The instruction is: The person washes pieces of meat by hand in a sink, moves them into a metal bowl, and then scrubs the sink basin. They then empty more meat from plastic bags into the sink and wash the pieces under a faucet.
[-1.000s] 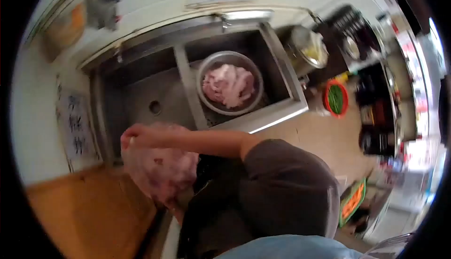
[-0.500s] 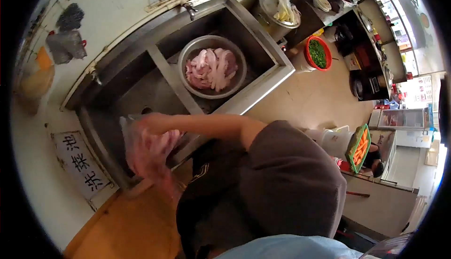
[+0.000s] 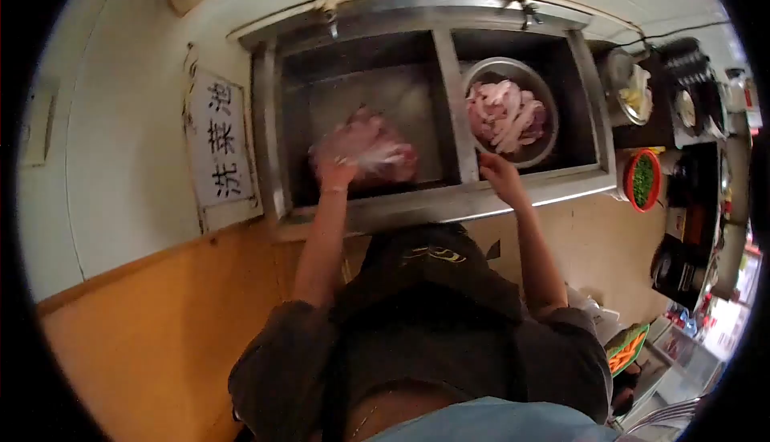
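Observation:
In the left basin of a steel double sink (image 3: 497,201) lies a clear plastic bag of raw meat (image 3: 377,149), pinkish red and a little blurred. My left hand (image 3: 338,172) is closed on the near left side of this bag, its fingertips partly hidden in the plastic. A round metal bowl (image 3: 552,125) stands in the right basin with pale pink raw meat strips (image 3: 505,113) heaped in it. Just in front of the bowl, by the divider, is my right hand (image 3: 499,176) with curled fingers; whatever they may hold is too small to make out.
Two taps (image 3: 329,18) are mounted along the back of the sink. To the right stand a metal pot (image 3: 619,81) with something yellowish on top and a red-rimmed container of chopped greens (image 3: 643,179). A green basket of carrots (image 3: 630,350) sits farther back at lower right.
The bag of meat has gone from above the sink's front edge down into the left basin. My view has swung left, and both hands now show at the sink.

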### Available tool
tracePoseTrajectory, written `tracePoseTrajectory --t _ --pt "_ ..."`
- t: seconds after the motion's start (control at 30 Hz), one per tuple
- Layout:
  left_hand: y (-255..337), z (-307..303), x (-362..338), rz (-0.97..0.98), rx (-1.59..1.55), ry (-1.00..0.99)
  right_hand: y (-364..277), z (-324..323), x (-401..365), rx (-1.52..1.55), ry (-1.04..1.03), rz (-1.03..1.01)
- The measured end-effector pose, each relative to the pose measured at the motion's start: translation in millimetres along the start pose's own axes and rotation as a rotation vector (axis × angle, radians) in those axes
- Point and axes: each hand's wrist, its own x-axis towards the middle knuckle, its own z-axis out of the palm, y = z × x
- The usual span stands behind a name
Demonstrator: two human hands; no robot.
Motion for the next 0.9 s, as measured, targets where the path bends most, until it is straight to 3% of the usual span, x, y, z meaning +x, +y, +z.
tracePoseTrajectory --t 0.2,0.27,0.3,0.33,0.4,0.5,0.53,0.57,0.63,0.73,0.8,0.9 --pt "-2.9 38.2 -3.2 -0.1 -0.138 0.205 -10.2 8.6 -19.0 0.093 0.042 0.039" --pt "-24.1 108.2 -15.1 -0.052 -0.067 0.469 -36.6 38.5 0.2 -0.038 -0.082 0.046" --pt "-32.9 139.6 -20.1 0.004 0.002 0.717 -45.7 62.9 10.4 -0.106 -0.062 -0.082" --pt "-36.6 148.3 -24.9 0.006 0.005 0.729 -54.3 93.4 22.0 -0.173 -0.044 -0.211" --pt "-42.5 161.1 -38.0 -0.126 -0.003 0.454 -61.8 156.7 48.9 -0.336 0.049 -0.446" --pt "-40.8 190.0 -57.6 -0.121 0.073 0.437 -39.4 208.9 80.3 -0.42 -0.054 -0.487" --pt "-40.0 216.2 -58.8 -0.1 0.074 0.434 -46.1 209.7 88.9 -0.414 -0.066 -0.505" --pt "-40.3 252.6 -60.8 0.02 0.369 0.47 -58.5 207.5 94.4 -0.39 -0.048 -0.493" --pt "-41.3 286.4 -70.3 0.161 0.648 0.536 -89.1 199.8 93.8 -0.363 -0.07 -0.482" --pt "-29.0 309.1 -70.2 0.269 0.575 0.359 -144.2 176.4 105.7 -0.179 -0.126 -0.485" --pt "-12.6 329.7 -70.5 0.302 0.53 0.215 -161.1 172.0 117.6 -0.03 0.063 -0.47" --pt "22.9 367.3 -68.5 0.266 0.422 -0.063 -244.2 140.9 127.3 -0.014 0.071 -0.698"
